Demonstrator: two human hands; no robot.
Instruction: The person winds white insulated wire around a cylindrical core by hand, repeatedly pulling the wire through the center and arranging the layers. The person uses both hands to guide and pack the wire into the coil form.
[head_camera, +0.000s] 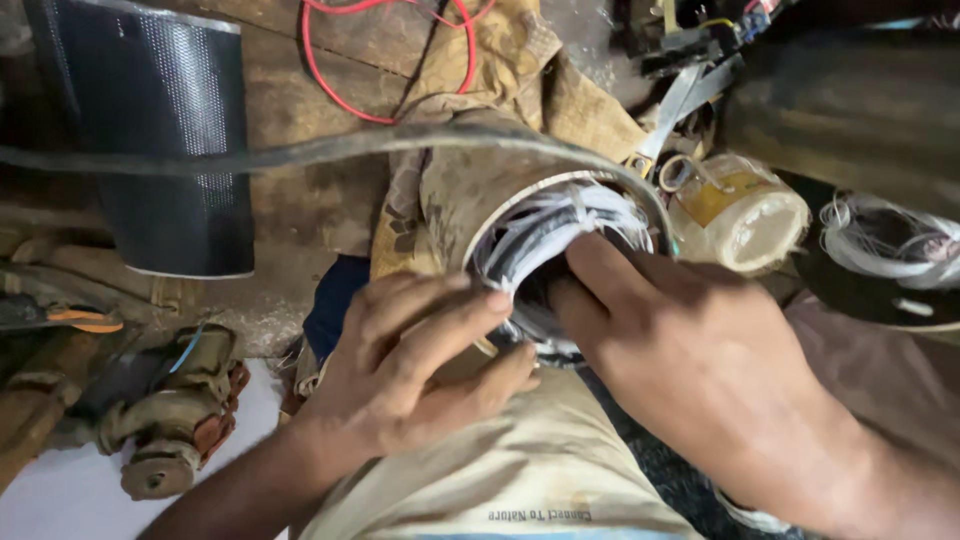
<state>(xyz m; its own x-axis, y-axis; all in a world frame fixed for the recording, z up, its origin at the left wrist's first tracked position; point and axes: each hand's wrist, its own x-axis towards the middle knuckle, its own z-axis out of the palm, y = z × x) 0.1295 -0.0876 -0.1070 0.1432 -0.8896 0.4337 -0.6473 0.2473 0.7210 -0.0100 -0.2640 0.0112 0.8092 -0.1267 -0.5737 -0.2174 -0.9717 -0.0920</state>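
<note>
a black perforated sheet roll, red wire, a rusty pump part.

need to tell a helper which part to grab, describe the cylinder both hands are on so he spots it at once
Start at the black perforated roll top left, then look right to the frame's middle. The cylinder lies there, dusty brown, its open end packed with white wires, left hand and right hand at its mouth.

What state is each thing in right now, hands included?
Left hand: fingers curled on the motor housing's rim, gripping it.
Right hand: fingers pushed into the open end, on the windings.
Motor housing: lying on its side, open end toward the camera.
White windings: bundled inside, loops exposed.
Tape roll: lying tilted beside the housing.
Red wire: loose, looped on the bench.
Black mesh sheet: curled, standing.
</note>
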